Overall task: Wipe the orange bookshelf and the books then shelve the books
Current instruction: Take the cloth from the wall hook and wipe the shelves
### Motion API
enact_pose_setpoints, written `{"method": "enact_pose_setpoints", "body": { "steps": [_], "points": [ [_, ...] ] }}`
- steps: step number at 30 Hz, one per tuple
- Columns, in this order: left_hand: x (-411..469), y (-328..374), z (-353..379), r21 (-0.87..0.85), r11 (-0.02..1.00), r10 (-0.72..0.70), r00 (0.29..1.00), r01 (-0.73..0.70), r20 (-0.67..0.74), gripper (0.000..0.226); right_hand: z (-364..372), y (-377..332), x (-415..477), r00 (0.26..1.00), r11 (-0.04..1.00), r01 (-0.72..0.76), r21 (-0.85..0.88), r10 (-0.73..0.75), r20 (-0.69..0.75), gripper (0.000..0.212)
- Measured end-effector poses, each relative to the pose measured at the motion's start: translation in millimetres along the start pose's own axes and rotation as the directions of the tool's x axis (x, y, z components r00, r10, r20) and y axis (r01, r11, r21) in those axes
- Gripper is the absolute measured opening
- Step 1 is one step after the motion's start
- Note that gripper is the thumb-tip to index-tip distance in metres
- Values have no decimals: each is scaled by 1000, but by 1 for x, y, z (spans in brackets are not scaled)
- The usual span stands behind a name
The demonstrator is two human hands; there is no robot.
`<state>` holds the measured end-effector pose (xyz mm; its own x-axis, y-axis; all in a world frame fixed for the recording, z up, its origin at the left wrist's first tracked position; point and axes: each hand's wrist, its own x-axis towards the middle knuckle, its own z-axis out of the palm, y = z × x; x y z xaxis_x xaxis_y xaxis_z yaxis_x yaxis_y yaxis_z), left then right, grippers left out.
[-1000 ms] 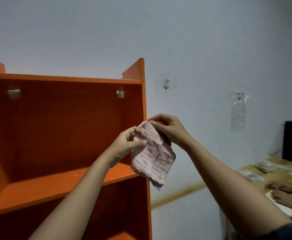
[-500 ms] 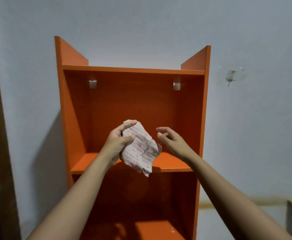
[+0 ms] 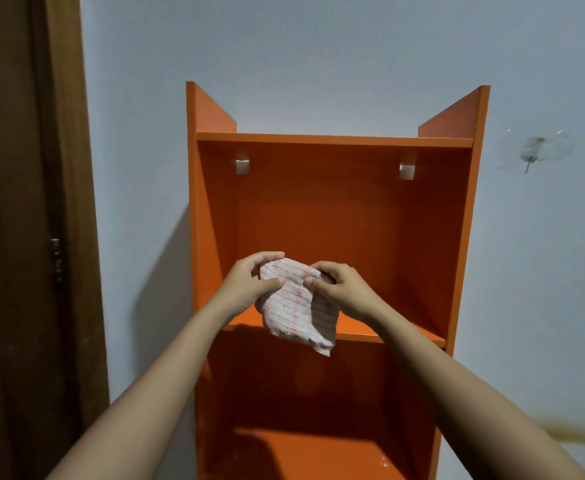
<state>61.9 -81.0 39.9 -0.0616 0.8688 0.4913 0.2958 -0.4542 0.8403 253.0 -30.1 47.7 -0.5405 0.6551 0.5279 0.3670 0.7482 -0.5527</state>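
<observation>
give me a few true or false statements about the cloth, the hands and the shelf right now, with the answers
1. Both hands hold the cloth. True: the left hand and the right hand each grip its top edge.
2. Books fill the upper compartment of the orange bookshelf. False: no books show in it.
3. The cloth is plain blue. False: it is white with reddish lines.
4. A brown door is left of the bookshelf. True.
5. The cloth lies flat on the middle shelf. False: it hangs from the hands in front of it.
</observation>
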Motion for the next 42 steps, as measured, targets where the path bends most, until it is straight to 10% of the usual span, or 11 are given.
{"method": "enact_pose_setpoints", "body": {
  "steps": [7, 18, 32, 36, 42],
  "points": [
    [-15, -14, -13, 338, 938, 98, 994, -78, -44, 33, 9, -12, -15, 997, 997, -77, -17, 77, -5, 15],
    [17, -33, 32, 87, 984, 119, 938, -155, 325, 36, -31, 16, -38, 976, 975, -212, -67, 214, 34, 10],
    [162, -55, 117, 234, 929, 280, 958, -286, 58, 30, -105, 114, 53, 976, 849, -216, -482, 180, -119, 19],
    [206, -65, 143, 314, 913, 268, 963, -260, 20, 23, -110, 156, 87, 939, 784, -325, -529, 199, -282, 26],
    [227, -111, 188, 324, 932, 146, 987, -162, 72, 15, -91, 212, 97, 701, 755, -651, -82, 556, -447, 23]
  ]
}}
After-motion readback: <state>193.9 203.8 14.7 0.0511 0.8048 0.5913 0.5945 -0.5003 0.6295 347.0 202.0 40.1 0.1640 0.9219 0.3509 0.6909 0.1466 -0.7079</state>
